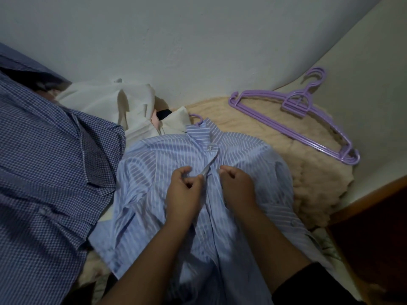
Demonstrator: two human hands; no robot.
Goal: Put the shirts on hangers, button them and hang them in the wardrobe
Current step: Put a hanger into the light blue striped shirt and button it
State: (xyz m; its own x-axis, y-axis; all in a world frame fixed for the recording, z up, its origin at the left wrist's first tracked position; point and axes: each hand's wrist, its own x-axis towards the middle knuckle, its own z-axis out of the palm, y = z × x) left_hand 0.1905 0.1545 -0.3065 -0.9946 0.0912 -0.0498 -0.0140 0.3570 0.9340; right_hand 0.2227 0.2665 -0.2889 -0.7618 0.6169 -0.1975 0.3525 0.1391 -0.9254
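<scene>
Both hands work mid-bed: left hand [184, 190] pinches one placket edge of the striped shirt [154, 172], right hand [236, 183] pinches the other, drawing them together below the fastened collar button [209, 147]. Spare hangers [308, 119] lie at the bed's far-right corner.

no readable text, label, brand or number shows on anything here.

Both hands, left [184, 190] and right [236, 183], curl side by side, fingertips pinching.
</scene>
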